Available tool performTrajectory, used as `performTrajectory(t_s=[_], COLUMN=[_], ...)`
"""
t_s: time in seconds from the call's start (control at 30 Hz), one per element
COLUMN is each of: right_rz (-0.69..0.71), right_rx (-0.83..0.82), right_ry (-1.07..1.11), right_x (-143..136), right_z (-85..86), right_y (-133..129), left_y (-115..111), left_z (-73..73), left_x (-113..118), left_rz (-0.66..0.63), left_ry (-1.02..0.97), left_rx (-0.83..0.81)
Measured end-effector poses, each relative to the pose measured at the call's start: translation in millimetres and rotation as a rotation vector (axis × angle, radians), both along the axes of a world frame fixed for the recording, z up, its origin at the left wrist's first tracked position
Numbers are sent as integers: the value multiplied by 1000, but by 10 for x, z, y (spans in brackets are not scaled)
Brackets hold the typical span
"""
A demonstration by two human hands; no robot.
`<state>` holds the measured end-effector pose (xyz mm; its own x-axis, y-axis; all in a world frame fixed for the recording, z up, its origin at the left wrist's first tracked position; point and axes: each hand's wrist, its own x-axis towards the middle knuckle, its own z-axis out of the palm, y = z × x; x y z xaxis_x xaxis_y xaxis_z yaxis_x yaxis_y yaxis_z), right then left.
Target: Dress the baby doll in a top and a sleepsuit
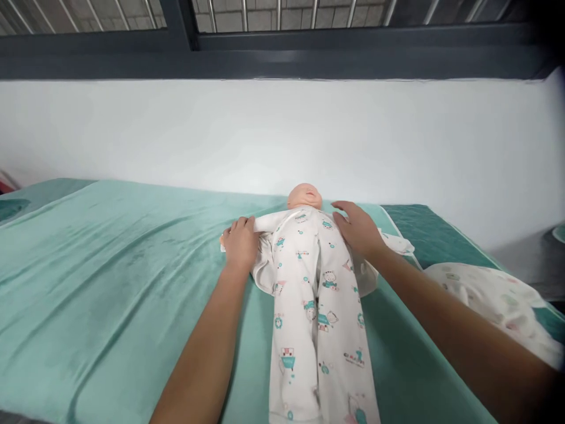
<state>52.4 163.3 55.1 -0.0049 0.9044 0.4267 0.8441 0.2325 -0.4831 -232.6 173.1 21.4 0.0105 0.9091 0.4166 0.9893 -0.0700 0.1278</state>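
Observation:
A baby doll [304, 195] lies face up on a light green cloth [145, 282], its head toward the wall. White baby trousers [300, 306] with small teal and pink cartoon prints lie lengthwise over its body, legs toward me. Beneath them shows a white baby top with its sleeve [270, 222] stretched out to the left. My left hand [241, 241] is closed over the end of that sleeve, a bit of the doll's hand showing past my fingers. At the doll's other shoulder, my right hand [356, 228] rests against the clothing with thumb and fingers apart.
A white printed cloth [489, 300] lies crumpled at the right on a darker green cover [450, 235]. The other white sleeve [397, 242] sticks out beyond my right wrist. Behind the bed stand a white wall [198, 135] and a dark window frame [282, 56] with bars.

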Motion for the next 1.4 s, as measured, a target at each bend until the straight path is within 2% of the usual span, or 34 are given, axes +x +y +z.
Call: performTrajectory(t_s=[0.1,0.2,0.33,0.4,0.47,0.5,0.57,0.67,0.73,0.77,0.87,0.97,1.13,1.3,1.4], right_rz=[-103,-129,-227,-286,-305,-308,-313,-328,-325,-318,-297,-295,-269,-321,-354], right_rx=[5,55,59,10,-42,-58,-77,-94,-99,-100,-107,-124,-149,-144,-133], right_ry=[-83,-121,-6,44,72,80,84,80,86,92,112,130,123,118,151], right_x=[261,402,546,593,608,608,605,616,631,638,646,645,689,787,816], right_z=[-379,-577,-580,-558,-549,-549,-553,-559,-562,-563,-564,-559,-501,-425,-455], right_y=[-159,-225,-200,-169,-143,-133,-121,-118,-122,-124,-124,-107,-95,-129,-120], left_y=[-8,-28,-173,-274,-342,-353,-322,-185,-79,-29,95,189,297,403,446], left_z=[-23,-29,91,243,448,557,756,927,939,921,815,691,604,726,756], left_x=[32,77,169,284,487,625,964,1534,1868,2007,2299,2454,2534,2402,2334], left_rz=[17,16,-15,-82,-201,-283,-467,-614,-643,-645,-627,-611,-622,-651,-630], left_ry=[-18,-54,-291,-466,-556,-549,-416,12,303,352,396,430,485,539,570], left_rx=[17,9,66,104,100,81,9,-174,-372,-412,-450,-492,-503,-442,-427])
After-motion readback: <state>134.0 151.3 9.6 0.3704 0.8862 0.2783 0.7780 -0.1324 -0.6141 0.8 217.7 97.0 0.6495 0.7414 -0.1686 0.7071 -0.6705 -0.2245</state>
